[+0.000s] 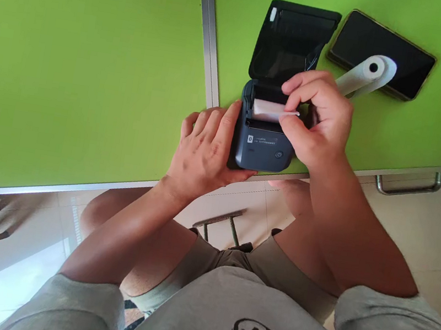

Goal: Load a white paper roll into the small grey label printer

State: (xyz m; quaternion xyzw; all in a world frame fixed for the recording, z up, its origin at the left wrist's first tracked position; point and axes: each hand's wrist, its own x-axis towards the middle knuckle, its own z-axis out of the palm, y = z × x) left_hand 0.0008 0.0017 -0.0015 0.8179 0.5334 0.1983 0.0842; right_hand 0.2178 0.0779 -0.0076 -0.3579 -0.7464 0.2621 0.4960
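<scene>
A small dark portable printer [262, 152] sits near the table's front edge with its black lid [295, 37] swung up and back. My left hand [206, 146] grips the printer along its left side, the thumb at the front edge. Inside the open compartment lies a white paper roll [269, 110]. The thumb and fingers of my right hand [322, 117] pinch the right end of this roll. Behind that hand, a partly unwound white paper roll [364, 73] lies against a phone [405, 55]; the hand hides part of its strip.
The green tabletop [95, 56] is crossed by a metal seam strip [210, 35] left of the printer. A metal edge runs along the front, with a drawer handle [408, 186] below it at the right. My legs are under the table edge.
</scene>
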